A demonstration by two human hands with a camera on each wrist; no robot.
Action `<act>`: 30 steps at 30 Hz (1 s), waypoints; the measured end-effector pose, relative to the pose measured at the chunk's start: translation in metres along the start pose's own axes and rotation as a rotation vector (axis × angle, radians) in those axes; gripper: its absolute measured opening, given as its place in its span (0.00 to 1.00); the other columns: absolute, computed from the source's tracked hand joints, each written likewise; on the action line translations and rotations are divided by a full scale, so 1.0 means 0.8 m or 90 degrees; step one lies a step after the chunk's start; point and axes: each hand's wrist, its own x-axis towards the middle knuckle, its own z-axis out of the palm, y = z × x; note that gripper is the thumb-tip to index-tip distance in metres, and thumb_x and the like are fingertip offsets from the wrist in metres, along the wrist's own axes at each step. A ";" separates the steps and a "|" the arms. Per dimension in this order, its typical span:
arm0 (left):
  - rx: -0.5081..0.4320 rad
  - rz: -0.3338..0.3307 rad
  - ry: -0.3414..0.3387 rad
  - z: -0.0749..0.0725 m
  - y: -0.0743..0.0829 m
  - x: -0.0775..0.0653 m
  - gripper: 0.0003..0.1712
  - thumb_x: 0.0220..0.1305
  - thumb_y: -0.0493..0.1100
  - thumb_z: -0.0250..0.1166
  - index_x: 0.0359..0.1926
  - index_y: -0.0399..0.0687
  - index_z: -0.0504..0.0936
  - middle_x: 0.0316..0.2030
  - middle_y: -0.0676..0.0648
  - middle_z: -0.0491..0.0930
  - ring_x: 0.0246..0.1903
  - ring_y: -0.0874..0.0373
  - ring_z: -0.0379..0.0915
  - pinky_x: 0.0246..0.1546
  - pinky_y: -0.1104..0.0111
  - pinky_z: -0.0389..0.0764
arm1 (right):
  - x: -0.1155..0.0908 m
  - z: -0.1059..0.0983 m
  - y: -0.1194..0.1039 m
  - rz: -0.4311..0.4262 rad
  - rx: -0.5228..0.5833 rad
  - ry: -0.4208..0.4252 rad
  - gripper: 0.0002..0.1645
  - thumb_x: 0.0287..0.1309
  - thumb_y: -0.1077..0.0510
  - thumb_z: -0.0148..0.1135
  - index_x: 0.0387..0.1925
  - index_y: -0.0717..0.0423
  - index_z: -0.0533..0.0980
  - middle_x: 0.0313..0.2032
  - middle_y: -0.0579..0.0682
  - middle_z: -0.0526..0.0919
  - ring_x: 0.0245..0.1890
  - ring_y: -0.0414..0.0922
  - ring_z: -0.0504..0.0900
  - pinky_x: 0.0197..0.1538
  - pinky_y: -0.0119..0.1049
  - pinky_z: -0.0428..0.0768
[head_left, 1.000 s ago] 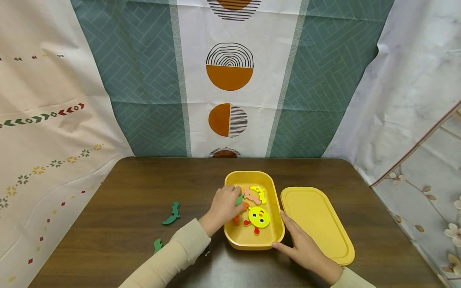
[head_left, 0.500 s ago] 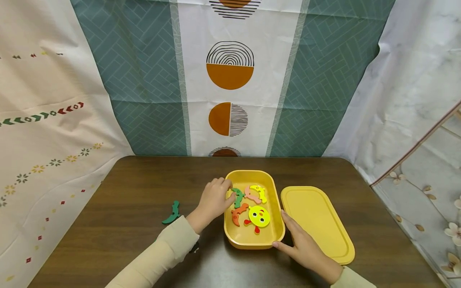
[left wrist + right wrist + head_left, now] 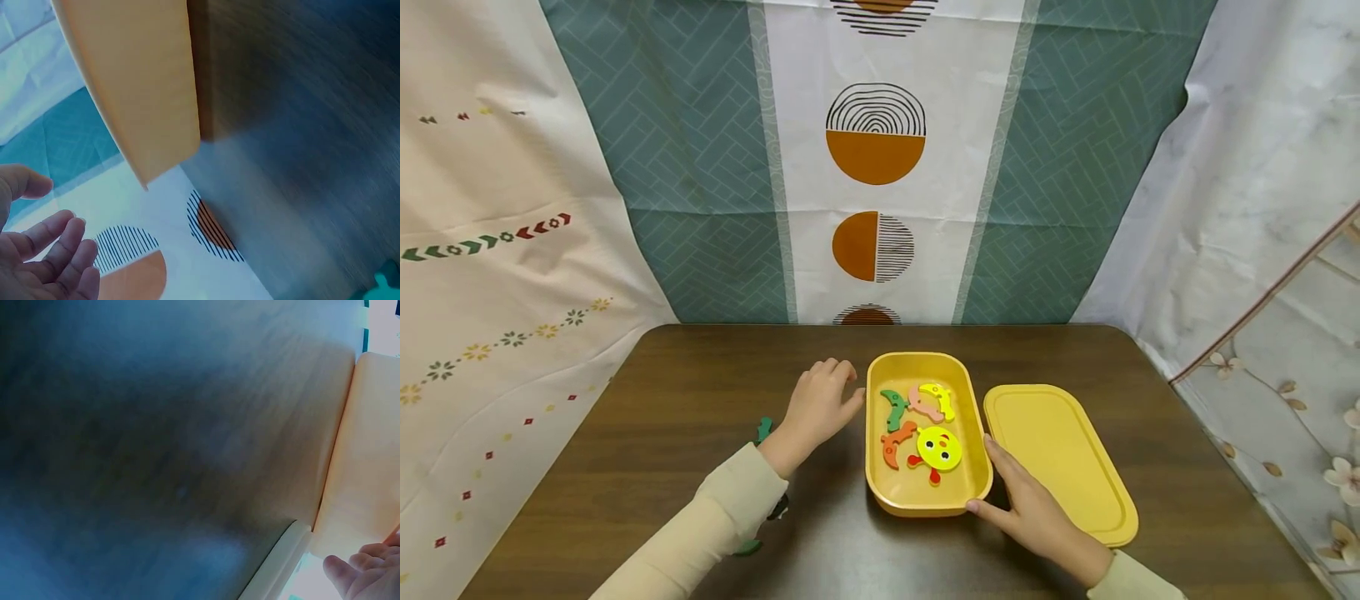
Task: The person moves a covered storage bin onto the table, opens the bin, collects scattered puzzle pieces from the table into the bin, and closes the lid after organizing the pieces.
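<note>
On the table (image 3: 700, 375), a yellow box (image 3: 917, 496) sits low in the frame's middle. The right hand (image 3: 1030, 512), fingers straight, touches it. Just beside it, the left hand (image 3: 818, 402), fingers loose, holds nothing. Inside lies a smiley face (image 3: 939, 449).

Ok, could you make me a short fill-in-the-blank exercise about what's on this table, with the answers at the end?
1. The round piece with eyes, in the yellow box, is coloured ____.
2. Besides a curved green piece, pink piece and yellow piece, the box holds a curved piece coloured ____.
3. In the head view, the lid lies to the ____ of the box.
4. The left hand holds ____.

Missing words: yellow; orange; right; nothing.
</note>
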 end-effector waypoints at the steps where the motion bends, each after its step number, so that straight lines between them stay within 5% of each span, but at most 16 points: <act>1: 0.002 -0.003 0.000 -0.002 -0.003 -0.001 0.09 0.53 0.45 0.65 0.32 0.45 0.77 0.26 0.49 0.74 0.28 0.55 0.67 0.30 0.65 0.70 | 0.000 0.000 0.000 -0.001 -0.001 -0.001 0.55 0.47 0.31 0.59 0.70 0.50 0.49 0.68 0.54 0.58 0.66 0.54 0.62 0.61 0.53 0.66; 14: 0.016 -0.068 -0.057 -0.029 -0.035 -0.007 0.14 0.54 0.46 0.64 0.36 0.41 0.77 0.32 0.43 0.76 0.33 0.49 0.72 0.34 0.57 0.75 | 0.002 -0.004 -0.003 -0.004 -0.003 -0.001 0.56 0.48 0.32 0.59 0.70 0.51 0.49 0.68 0.54 0.57 0.66 0.54 0.61 0.61 0.53 0.66; 23: 0.014 -0.137 -0.130 -0.032 -0.070 -0.030 0.19 0.54 0.49 0.65 0.40 0.39 0.75 0.39 0.39 0.76 0.38 0.44 0.72 0.38 0.53 0.75 | 0.001 -0.002 -0.003 -0.001 0.002 -0.003 0.55 0.48 0.32 0.59 0.70 0.51 0.49 0.69 0.54 0.57 0.67 0.54 0.60 0.61 0.53 0.66; 30: 0.022 -0.189 -0.211 -0.034 -0.093 -0.049 0.24 0.54 0.49 0.65 0.44 0.36 0.73 0.40 0.37 0.74 0.36 0.44 0.71 0.29 0.58 0.74 | 0.000 -0.001 -0.003 0.007 0.004 -0.008 0.55 0.48 0.32 0.59 0.70 0.50 0.49 0.69 0.54 0.56 0.67 0.54 0.60 0.62 0.54 0.65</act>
